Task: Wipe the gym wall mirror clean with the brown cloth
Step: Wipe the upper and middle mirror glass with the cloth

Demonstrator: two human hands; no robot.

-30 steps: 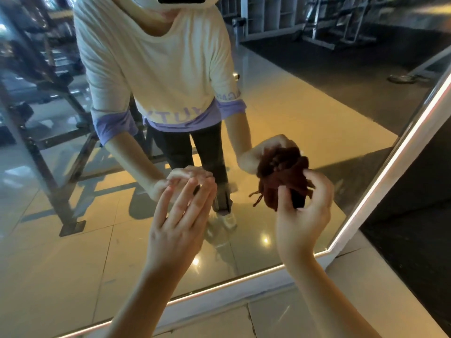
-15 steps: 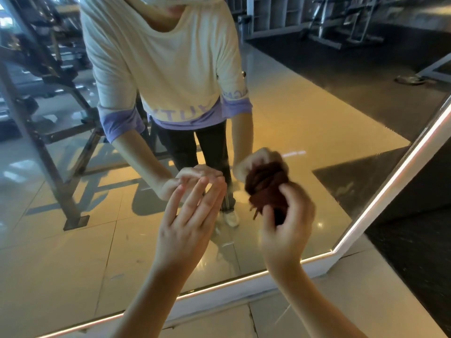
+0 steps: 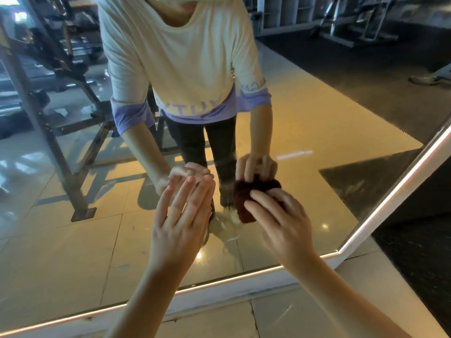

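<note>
The wall mirror (image 3: 73, 252) fills most of the view and reflects me in a cream shirt. My right hand (image 3: 280, 225) grips a bunched brown cloth (image 3: 244, 201) and presses it against the glass low down, near the mirror's bottom right corner. Its fingers curl over the cloth and hide most of it. My left hand (image 3: 180, 223) is held up with straight fingers, its fingertips touching or nearly touching the glass just left of the cloth.
A lit white frame (image 3: 244, 284) edges the mirror along the bottom and up the right side. Pale floor tiles (image 3: 292, 313) lie below it and a dark mat (image 3: 419, 264) at the right. A metal gym rack (image 3: 61, 154) shows in the reflection at left.
My right hand has carried the cloth leftward across the glass, closer to my left hand. The left hand has stayed against the mirror.
</note>
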